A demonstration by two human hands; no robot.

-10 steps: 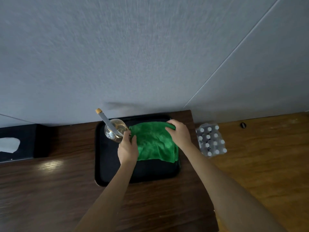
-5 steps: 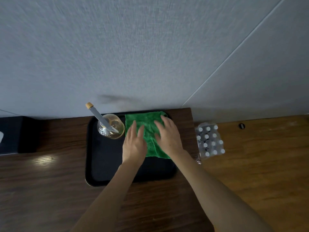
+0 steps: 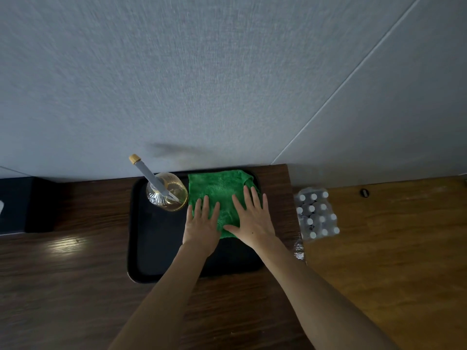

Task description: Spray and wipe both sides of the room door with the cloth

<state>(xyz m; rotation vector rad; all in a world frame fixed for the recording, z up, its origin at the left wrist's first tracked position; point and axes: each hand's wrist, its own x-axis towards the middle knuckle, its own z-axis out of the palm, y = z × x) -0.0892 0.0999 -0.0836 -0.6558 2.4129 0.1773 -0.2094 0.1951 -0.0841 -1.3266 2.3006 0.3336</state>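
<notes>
Our soft green fluffy cloth (image 3: 217,190) lies flat on the black plastic tray (image 3: 156,238).

We press our left hand (image 3: 202,223) and right hand (image 3: 252,221) on it, fingers spread. It looks light and floppy; we could pinch an edge. The round clear spray bottle (image 3: 168,192) stands beside it.

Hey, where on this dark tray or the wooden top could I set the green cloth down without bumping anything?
The black rectangular tray is bare in front of the clear glass spray bottle and left of the left hand. The dark wooden tabletop is bare left of the tray. The tray's far right is crowded: the folded green cloth lies under both hands, right hand included.
</notes>
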